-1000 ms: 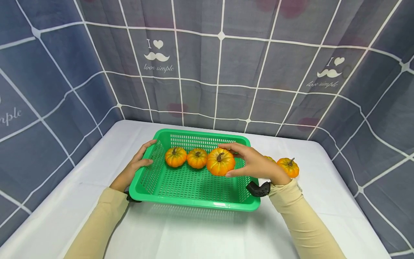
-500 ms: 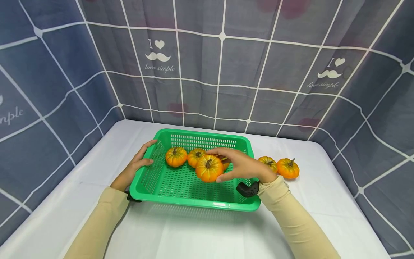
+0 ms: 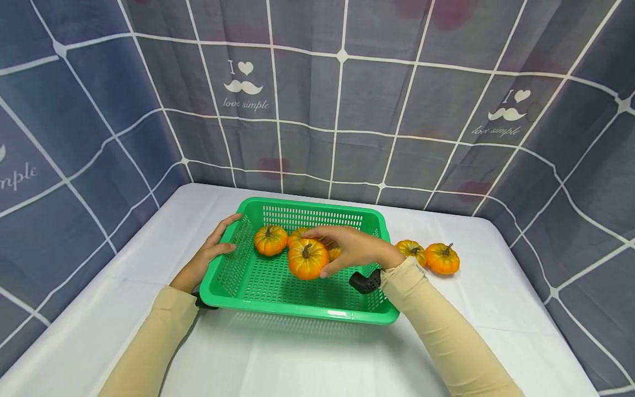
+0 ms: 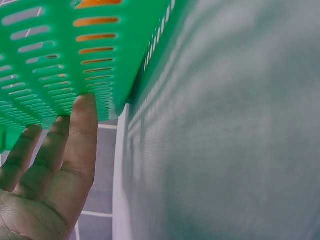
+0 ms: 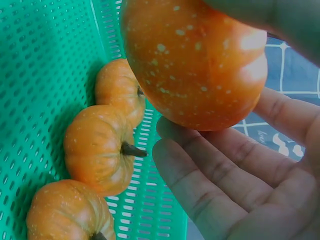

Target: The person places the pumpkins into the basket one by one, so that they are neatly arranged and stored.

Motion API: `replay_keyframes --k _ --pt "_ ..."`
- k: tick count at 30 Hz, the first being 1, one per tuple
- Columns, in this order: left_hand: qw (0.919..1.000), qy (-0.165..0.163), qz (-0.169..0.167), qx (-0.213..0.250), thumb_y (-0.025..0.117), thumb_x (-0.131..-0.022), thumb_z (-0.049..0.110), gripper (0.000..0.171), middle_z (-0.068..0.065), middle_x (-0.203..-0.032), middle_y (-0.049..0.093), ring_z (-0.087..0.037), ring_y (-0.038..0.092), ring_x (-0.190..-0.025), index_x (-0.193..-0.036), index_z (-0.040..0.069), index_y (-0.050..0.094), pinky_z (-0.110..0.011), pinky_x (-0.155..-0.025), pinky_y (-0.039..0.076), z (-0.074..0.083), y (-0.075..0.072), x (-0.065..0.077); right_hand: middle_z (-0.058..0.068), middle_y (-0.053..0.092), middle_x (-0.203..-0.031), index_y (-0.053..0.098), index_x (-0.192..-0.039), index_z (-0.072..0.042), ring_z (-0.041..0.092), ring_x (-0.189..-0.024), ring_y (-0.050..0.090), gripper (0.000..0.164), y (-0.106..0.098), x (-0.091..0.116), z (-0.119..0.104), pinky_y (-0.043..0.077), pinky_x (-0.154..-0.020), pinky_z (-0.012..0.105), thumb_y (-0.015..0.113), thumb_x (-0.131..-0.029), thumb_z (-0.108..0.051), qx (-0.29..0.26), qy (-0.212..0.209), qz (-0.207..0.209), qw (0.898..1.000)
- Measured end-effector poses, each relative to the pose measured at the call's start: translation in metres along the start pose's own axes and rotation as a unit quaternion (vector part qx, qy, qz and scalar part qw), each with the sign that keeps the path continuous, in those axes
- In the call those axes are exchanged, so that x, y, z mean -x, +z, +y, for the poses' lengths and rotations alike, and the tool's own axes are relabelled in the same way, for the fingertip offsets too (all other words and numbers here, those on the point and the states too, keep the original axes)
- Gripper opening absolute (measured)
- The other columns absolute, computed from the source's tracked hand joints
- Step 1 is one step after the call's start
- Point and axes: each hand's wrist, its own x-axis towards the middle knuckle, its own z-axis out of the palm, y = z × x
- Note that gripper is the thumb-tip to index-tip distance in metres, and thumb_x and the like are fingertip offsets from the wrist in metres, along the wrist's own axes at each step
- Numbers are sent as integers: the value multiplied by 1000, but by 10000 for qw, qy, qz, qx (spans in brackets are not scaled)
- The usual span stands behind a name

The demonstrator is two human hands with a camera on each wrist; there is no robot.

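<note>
A small orange pumpkin (image 3: pixel 308 260) is held by my right hand (image 3: pixel 349 246) over the green plastic basket (image 3: pixel 297 310), between the thumb and fingers. The right wrist view shows this pumpkin (image 5: pixel 195 65) raised above three others standing in a row along the basket's long wall. Of these, the left pumpkin (image 3: pixel 270 241) shows fully in the head view; the middle pumpkin (image 3: pixel 296 236) and the right one (image 3: pixel 335 253) are partly hidden. My left hand (image 3: pixel 210 252) holds the basket's left side, thumb over the rim, with straight fingers (image 4: pixel 82 130) against the slotted outer wall.
Two more pumpkins, a near one (image 3: pixel 412 251) and a farther-right one (image 3: pixel 443 258), stand side by side on the white-covered table (image 3: pixel 496 309), right of the basket. A grey checked curtain (image 3: pixel 297 143) hangs behind the table and along both sides.
My right hand has carried its pumpkin leftward and slightly nearer over the basket. The pumpkin by the basket's right side has come into fuller view on the table. My left hand stays on the basket.
</note>
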Motion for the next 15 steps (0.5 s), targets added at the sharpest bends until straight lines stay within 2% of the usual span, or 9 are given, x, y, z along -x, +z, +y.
replay_keyframes --k 5,9,15 --pt "10000 -24 -5 12 45 -106 12 75 -20 -177 15 -18 55 -131 -175 21 17 -26 -97 54 -1 0 0 14 59 -154 54 -155 -1 30 -132 63 78 2 -14 0 50 -112 38 89 -86 -5 190 11 -163 9997" --pt "9999 -24 38 -107 45 -106 13 75 -18 -178 14 -17 50 -136 -175 21 17 -24 -100 50 -3 -1 -2 12 60 -153 55 -155 -2 25 -127 64 77 4 -24 0 53 -106 33 88 -85 -4 212 16 -321 9993" --pt "9997 5 104 -233 47 -105 13 75 -15 -179 13 -19 43 -140 -174 19 19 -21 -103 45 -4 -1 -2 14 57 -155 52 -157 -1 28 -129 64 78 7 -36 -3 53 -105 29 84 -87 0 118 264 -607 9977"
